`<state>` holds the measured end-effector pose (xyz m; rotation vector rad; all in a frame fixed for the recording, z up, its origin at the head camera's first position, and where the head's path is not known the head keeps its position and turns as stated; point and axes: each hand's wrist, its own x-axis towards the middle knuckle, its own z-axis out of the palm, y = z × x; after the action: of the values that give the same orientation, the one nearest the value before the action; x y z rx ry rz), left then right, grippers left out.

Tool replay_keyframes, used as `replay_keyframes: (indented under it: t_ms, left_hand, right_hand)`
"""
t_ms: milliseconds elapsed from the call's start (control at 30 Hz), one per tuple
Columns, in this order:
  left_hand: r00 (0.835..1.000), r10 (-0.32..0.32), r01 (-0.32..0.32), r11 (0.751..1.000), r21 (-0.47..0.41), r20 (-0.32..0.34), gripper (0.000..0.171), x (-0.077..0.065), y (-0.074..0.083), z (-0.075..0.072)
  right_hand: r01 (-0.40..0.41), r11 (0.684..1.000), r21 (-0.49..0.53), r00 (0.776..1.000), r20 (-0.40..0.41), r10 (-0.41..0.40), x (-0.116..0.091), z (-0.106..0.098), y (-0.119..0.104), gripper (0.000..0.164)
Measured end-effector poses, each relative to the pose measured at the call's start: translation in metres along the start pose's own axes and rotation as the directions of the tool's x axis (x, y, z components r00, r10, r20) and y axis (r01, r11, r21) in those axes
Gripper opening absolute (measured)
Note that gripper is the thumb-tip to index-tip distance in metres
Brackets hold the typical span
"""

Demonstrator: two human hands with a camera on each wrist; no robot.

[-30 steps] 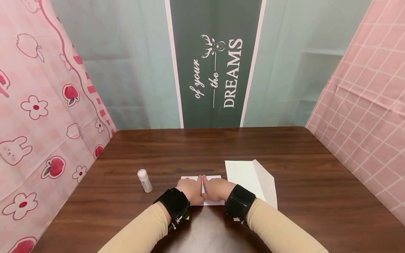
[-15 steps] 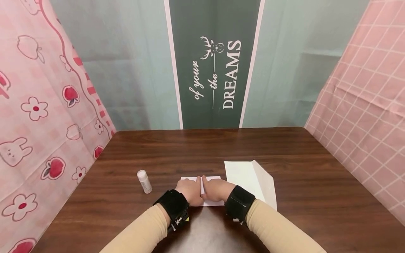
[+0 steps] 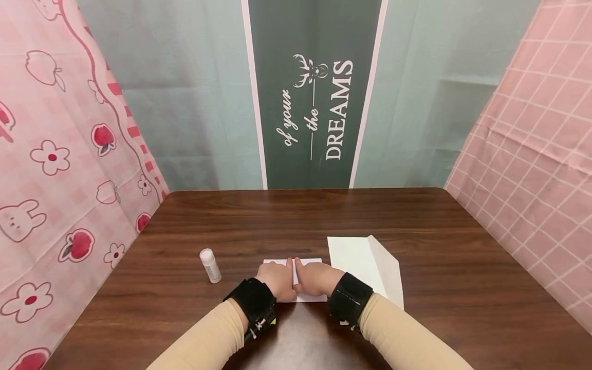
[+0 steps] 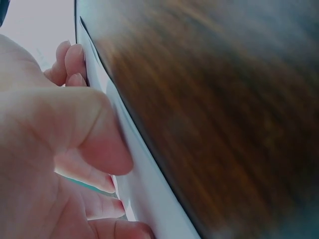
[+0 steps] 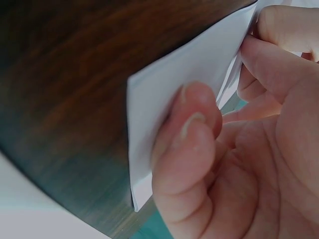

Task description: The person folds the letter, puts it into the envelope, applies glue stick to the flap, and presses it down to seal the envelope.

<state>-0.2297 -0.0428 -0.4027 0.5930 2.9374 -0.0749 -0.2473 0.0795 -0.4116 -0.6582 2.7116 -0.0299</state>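
Soft, even light fills the head view, leaving pale glare on the near tabletop [image 3: 301,336], which blurs in both dimmer wrist views.

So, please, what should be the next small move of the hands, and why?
Probably slide the left hand and right hand gently apart across the white paper, to smooth it: both touch it, with extended fingers side by side near its middle.

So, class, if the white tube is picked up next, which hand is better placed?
Probably the left hand: the tube is to its left, while the right hand is farther off. Both hands touch the small paper.
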Motion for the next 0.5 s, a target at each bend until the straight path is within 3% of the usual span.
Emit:
replay_keyframes:
  t_ms: [500]
  left_hand:
    - [1.0, -0.017, 0.017, 1.0, 0.017, 0.0, 0.076, -0.0001, -0.001, 0.0018]
  right_hand:
    - [0.005, 1.0, -0.003, 1.0, -0.006, -0.006, -0.002, -0.002, -0.0024, 0.069]
